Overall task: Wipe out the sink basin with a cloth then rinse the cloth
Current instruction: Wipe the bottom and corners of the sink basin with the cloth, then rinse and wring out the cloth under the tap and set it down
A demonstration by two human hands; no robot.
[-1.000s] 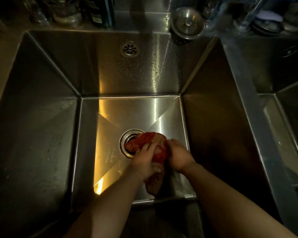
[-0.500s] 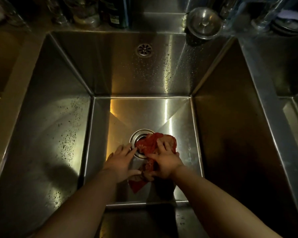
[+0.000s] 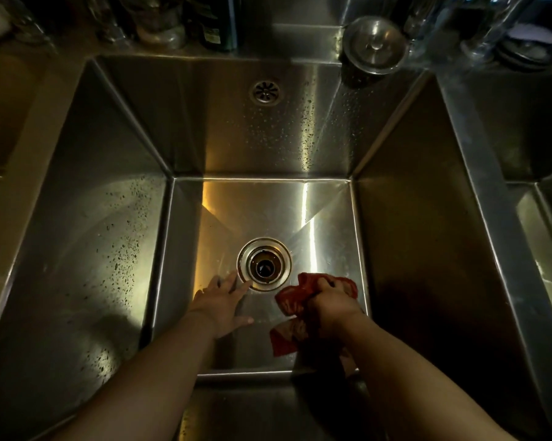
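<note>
A deep steel sink basin (image 3: 268,211) fills the view, with water drops on its walls. Its round drain (image 3: 264,264) lies uncovered in the middle of the floor. My right hand (image 3: 330,305) grips a bunched red cloth (image 3: 292,299) on the floor at the near right, just right of the drain. One end of the cloth (image 3: 285,340) trails toward me below the hand. My left hand (image 3: 222,302) rests flat on the basin floor with straight fingers, its fingertips touching the drain's left rim.
An overflow grille (image 3: 265,92) sits high on the back wall. A steel strainer plug (image 3: 375,45) lies on the back ledge at the right, with dark bottles (image 3: 219,23) and glassware further left. A second basin (image 3: 545,186) adjoins on the right.
The cloth has moved off the drain to the right, gathered in my right hand. My left hand let go of it and now lies flat beside the drain.
</note>
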